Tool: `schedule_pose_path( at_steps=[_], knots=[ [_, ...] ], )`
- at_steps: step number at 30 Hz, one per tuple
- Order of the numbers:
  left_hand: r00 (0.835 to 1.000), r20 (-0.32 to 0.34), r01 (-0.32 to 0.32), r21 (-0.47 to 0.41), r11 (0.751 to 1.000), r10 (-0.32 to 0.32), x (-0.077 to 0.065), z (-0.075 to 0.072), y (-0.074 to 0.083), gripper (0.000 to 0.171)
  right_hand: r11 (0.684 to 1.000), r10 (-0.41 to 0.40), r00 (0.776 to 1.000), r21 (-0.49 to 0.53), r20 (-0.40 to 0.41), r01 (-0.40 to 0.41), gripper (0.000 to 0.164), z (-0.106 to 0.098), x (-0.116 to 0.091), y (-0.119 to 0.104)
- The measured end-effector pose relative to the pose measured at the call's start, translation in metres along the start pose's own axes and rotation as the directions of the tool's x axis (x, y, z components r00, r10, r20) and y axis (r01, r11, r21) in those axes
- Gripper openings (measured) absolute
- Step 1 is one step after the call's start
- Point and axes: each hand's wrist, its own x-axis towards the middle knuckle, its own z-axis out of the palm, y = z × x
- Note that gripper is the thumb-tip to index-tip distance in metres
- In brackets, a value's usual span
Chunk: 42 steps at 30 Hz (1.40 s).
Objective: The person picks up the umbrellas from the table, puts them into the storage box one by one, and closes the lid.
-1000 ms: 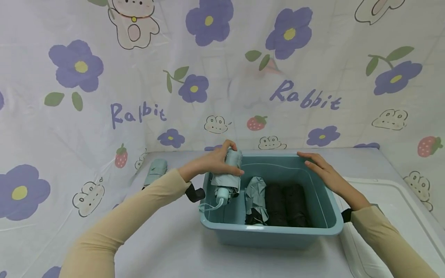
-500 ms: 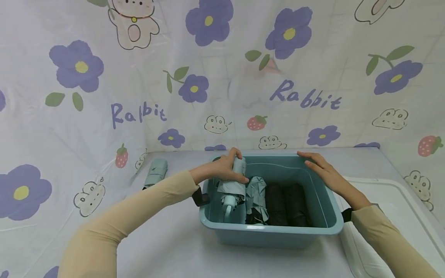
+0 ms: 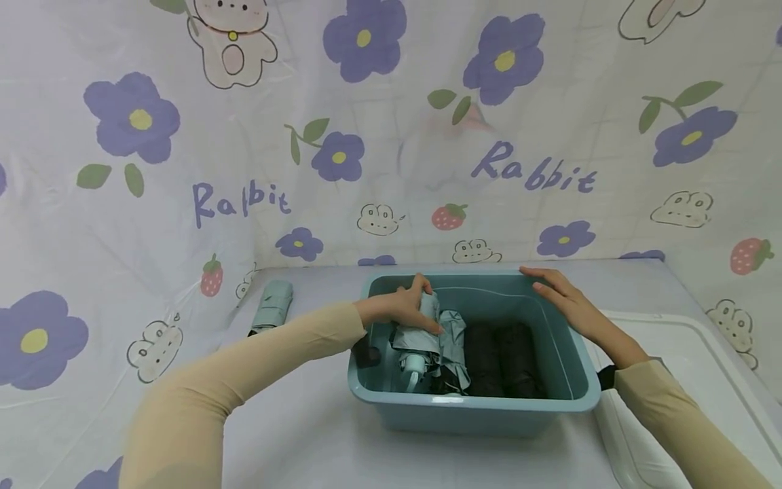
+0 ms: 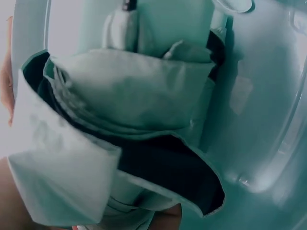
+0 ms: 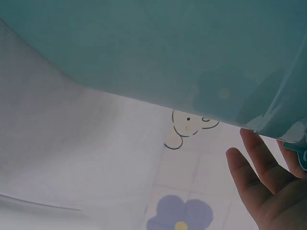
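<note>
My left hand (image 3: 411, 305) reaches inside the teal plastic bin (image 3: 489, 405) and grips a folded pale blue-green umbrella (image 3: 418, 339), its handle end pointing towards me. In the left wrist view the umbrella's loose fabric (image 4: 134, 93) fills most of the picture, hiding most of the fingers. A second pale blue-green umbrella (image 3: 453, 339) lies right beside it. Further right are two dark rolled bundles (image 3: 484, 360), like folded umbrellas. My right hand (image 3: 563, 299) rests on the bin's back right rim with fairly straight fingers; in the right wrist view its fingers (image 5: 261, 160) lie against the bin's outside.
Another folded pale blue-green umbrella (image 3: 273, 304) lies on the white-covered table (image 3: 293, 421), left of the bin. To the right, partly under my right forearm, is a white lid-like panel (image 3: 666, 339). A patterned curtain (image 3: 391, 183) hangs behind the table.
My left hand has carried the umbrella right and down, from over the bin's left side to beside the second pale umbrella. The right hand stays on the rim.
</note>
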Motion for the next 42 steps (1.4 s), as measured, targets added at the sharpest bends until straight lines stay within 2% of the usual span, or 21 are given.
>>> schedule_pose_path(
  at_steps=[3, 8, 13, 20, 26, 30, 33, 38, 42],
  knots=[
    [1.000, 0.019, 0.012, -0.022, 1.000, -0.011, 0.002, 0.003, 0.001, 0.060, 1.000, 0.004, 1.000, -0.001, 0.001, -0.004, 0.046, -0.001, 0.000, 0.000],
    [0.998, 0.034, 0.058, 0.007, 0.998, -0.058, 0.009, 0.011, -0.001, 0.058, 1.000, 0.007, 1.000, 0.004, 0.000, -0.007, 0.045, -0.001, 0.000, 0.001],
    [0.992, 0.004, 0.126, 0.058, 0.990, -0.127, 0.015, 0.025, -0.006, 0.058, 1.000, 0.019, 1.000, -0.001, 0.000, -0.019, 0.046, 0.000, 0.000, -0.001],
    [0.987, -0.029, 0.163, 0.103, 0.981, -0.161, 0.022, 0.039, -0.007, 0.059, 1.000, 0.031, 0.999, 0.000, 0.009, -0.031, 0.046, -0.003, 0.000, -0.005],
    [0.985, -0.029, 0.171, 0.044, 0.984, -0.169, 0.025, 0.040, -0.004, 0.060, 0.999, 0.040, 0.999, -0.009, 0.007, -0.040, 0.047, -0.006, 0.004, -0.005],
    [0.983, 0.017, 0.183, 0.016, 0.983, -0.183, 0.027, 0.036, -0.005, 0.060, 1.000, 0.022, 1.000, -0.008, 0.006, -0.022, 0.046, -0.005, 0.004, -0.004],
    [0.979, 0.094, 0.184, -0.049, 0.982, -0.179, 0.029, 0.032, -0.007, 0.060, 1.000, 0.010, 1.000, 0.000, -0.002, -0.010, 0.046, -0.004, 0.003, -0.003],
    [0.958, 0.196, 0.249, -0.203, 0.947, -0.209, 0.032, 0.028, -0.011, 0.062, 1.000, 0.003, 1.000, 0.014, -0.002, -0.003, 0.045, -0.001, 0.001, -0.003],
    [0.956, 0.176, 0.260, -0.150, 0.954, -0.233, 0.032, 0.032, -0.013, 0.058, 1.000, 0.003, 1.000, 0.019, 0.002, -0.003, 0.044, 0.000, 0.001, -0.003]
  ],
)
